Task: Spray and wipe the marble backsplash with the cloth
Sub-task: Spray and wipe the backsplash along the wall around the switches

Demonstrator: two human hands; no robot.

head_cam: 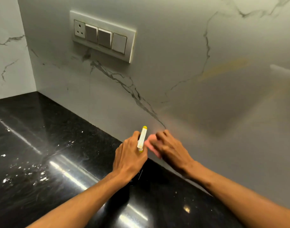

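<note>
1. Left hand [130,155] gripped a white spray bottle [142,139] with a yellow tip. Its fingers were wrapped round the neck and the nozzle pointed up toward the wall. The forearm came in from the lower left, above the black countertop [42,145].
2. Right hand [172,148], just beside it, held a pink cloth [150,143] under bent fingers and pressed it on the marble backsplash [173,63]. Hand and cloth were blurred. The forearm lay close along the wall.
3. The cloth was low on the backsplash, just above the seam with the countertop, and the bottle stood between the two hands.
4. To the left the countertop gave open room, with white specks and streaks of glare.
5. Farther up and to the right, a wide stretch of veined backsplash was free.
6. A switch panel [103,36] sat high on the left, and beyond it the backsplash met the side wall [7,55] in a corner.
</note>
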